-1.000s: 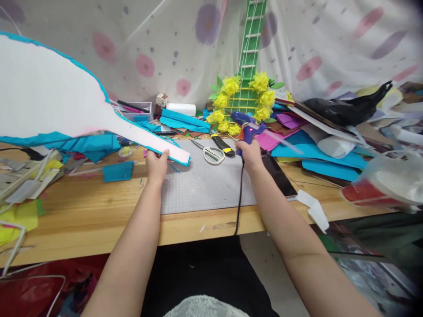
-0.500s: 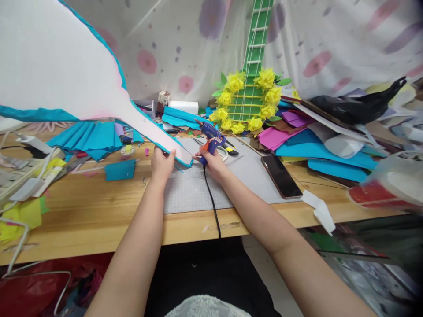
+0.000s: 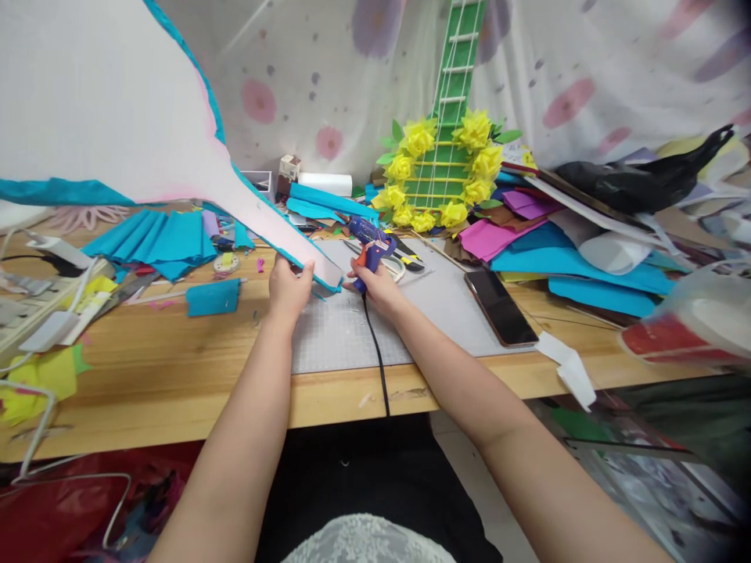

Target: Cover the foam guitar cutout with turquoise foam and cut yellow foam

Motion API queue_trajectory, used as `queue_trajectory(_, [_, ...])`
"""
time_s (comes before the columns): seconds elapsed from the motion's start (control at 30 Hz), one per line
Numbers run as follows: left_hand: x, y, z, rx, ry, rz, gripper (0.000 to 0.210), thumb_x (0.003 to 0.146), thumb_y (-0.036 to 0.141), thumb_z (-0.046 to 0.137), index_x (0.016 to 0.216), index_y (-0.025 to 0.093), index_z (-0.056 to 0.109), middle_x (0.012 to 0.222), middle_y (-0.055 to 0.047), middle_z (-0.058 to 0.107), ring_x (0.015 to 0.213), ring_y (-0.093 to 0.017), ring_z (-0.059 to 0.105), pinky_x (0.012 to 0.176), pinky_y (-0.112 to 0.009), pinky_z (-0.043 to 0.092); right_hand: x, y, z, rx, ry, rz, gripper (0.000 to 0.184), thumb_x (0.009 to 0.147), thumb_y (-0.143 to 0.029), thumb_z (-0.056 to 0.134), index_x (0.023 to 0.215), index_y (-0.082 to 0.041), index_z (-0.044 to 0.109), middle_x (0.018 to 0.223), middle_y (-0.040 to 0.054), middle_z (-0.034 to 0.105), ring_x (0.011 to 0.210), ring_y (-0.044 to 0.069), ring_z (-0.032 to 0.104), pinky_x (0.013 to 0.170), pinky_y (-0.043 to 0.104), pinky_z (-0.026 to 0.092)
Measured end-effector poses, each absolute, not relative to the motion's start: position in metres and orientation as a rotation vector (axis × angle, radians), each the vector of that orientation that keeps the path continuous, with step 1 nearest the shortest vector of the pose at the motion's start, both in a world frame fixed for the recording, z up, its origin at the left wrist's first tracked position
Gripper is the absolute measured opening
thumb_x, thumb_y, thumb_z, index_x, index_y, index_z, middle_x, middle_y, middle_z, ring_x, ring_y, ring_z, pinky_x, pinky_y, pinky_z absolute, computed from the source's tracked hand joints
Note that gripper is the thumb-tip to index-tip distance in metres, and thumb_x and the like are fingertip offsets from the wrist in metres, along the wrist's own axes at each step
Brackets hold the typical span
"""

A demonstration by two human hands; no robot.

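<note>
A large white cutout (image 3: 117,102), wide at the left and narrowing to a neck, has blue paper along its edges. My left hand (image 3: 290,288) grips the neck near its narrow end, thumb on top. In my right hand (image 3: 379,283) is a blue glue gun (image 3: 371,238) with an orange trigger, its nozzle pointing up and left. Its black cord drops over the table's front edge. The fingertips of my right hand are close to the end of the neck; whether they touch it I cannot tell. Below both hands lies a grey cutting mat (image 3: 334,344).
Behind stands a green paper guitar (image 3: 449,160) ringed with yellow flowers. A phone (image 3: 501,307) rests on the mat's right side. Stacked coloured paper (image 3: 563,250) and a plastic cup (image 3: 692,320) are at right. Pleated blue paper (image 3: 156,238) and a power strip (image 3: 29,305) are at left.
The neck's end has shifted slightly up, and the glue gun is tilted a little more to the left. Both hands keep their holds. The view has shifted slightly.
</note>
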State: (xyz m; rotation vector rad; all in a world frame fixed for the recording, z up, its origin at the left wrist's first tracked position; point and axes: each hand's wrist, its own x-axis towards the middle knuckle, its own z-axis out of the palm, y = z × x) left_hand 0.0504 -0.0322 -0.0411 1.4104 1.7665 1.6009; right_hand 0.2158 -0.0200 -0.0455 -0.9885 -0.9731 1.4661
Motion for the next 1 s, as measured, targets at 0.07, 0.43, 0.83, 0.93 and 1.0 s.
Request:
queue_trajectory(0.07, [0.049,-0.029,-0.044,1.353,1.726,1.615,0.028,0.064,0.025,0.069,0.087,0.020,0.054,0.081,-0.003,0.061,0.082,-0.021,0.063,0.087,-0.038,0.049,0.216,-0.020,-0.046,-0.978,-0.983,1.469,0.036,0.065,-0.034,0.072,0.089,-0.021,0.048,0.081,-0.0023,0.051,0.074,0.010,0.055,0.057,0.023,0.055])
queue_trajectory(0.43, [0.030,-0.024,-0.037,0.841,1.404,1.640,0.029,0.062,0.017,0.064,0.089,0.017,0.052,0.090,-0.005,0.065,0.075,-0.017,0.064,0.070,-0.037,0.056,0.217,-0.024,-0.044,-0.964,-1.044,1.487,0.040,0.061,-0.040,0.075,0.083,-0.021,0.048,0.088,-0.0005,0.055,0.083,0.013,0.059,0.066,0.026,0.055])
queue_trajectory(0.83, [0.011,-0.019,-0.045,0.833,1.392,1.671,0.023,0.064,0.015,0.066,0.084,0.016,0.055,0.085,-0.003,0.062,0.070,-0.015,0.061,0.070,-0.038,0.057,0.271,-0.020,-0.026,-1.303,-1.608,1.255,0.036,0.061,-0.034,0.074,0.091,-0.016,0.062,0.076,0.0014,0.062,0.057,0.009,0.052,0.047,0.022,0.041])
queue_trajectory(0.93, [0.008,-0.018,-0.048,0.819,1.376,1.676,0.023,0.064,0.015,0.067,0.084,0.016,0.056,0.085,-0.003,0.062,0.070,-0.015,0.062,0.068,-0.039,0.058,0.270,-0.020,-0.026,-1.362,-1.698,1.192,0.036,0.068,-0.038,0.070,0.095,-0.016,0.064,0.071,0.0006,0.060,0.052,0.009,0.049,0.047,0.023,0.041])
queue_trajectory(1.0, [0.006,-0.017,-0.049,0.808,1.374,1.676,0.023,0.063,0.015,0.068,0.083,0.016,0.056,0.085,-0.003,0.062,0.069,-0.014,0.061,0.064,-0.036,0.058,0.268,-0.021,-0.027,-1.378,-1.726,1.170,0.039,0.071,-0.040,0.069,0.101,-0.016,0.064,0.072,0.0017,0.062,0.054,0.010,0.051,0.047,0.024,0.042])
